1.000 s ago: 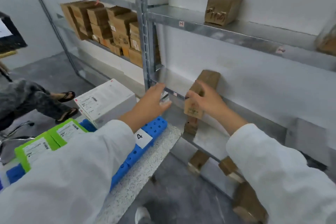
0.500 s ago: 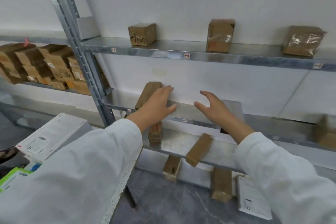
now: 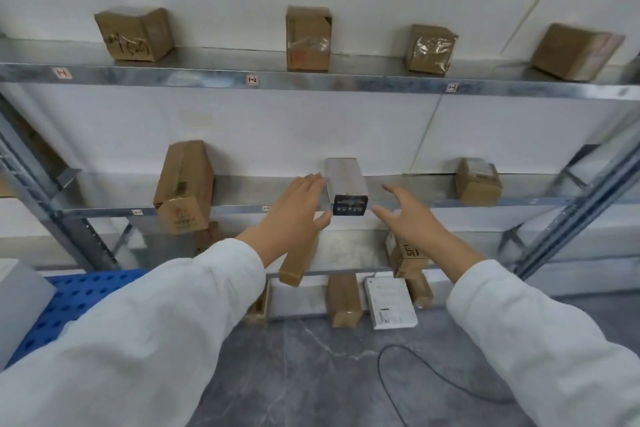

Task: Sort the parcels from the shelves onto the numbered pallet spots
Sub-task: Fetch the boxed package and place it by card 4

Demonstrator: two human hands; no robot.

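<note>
Left grip [image 3: 298, 208] and right grip [image 3: 412, 218], both released, flank one grey parcel [image 3: 346, 178]. Four brown parcels [image 3: 133, 35] [image 3: 308, 38] [image 3: 431, 48] [image 3: 576, 52] line the top shelf [image 3: 346, 83].

Grey parcel [image 3: 346, 184] is noted on the middle shelf [image 3: 242, 192]. Left hand [image 3: 299, 210] is held flat at its left side, fingers straight. Right hand [image 3: 412, 218] is spread just beside its right side. Blue pallet [image 3: 79, 302] is seen at lower left.
</note>
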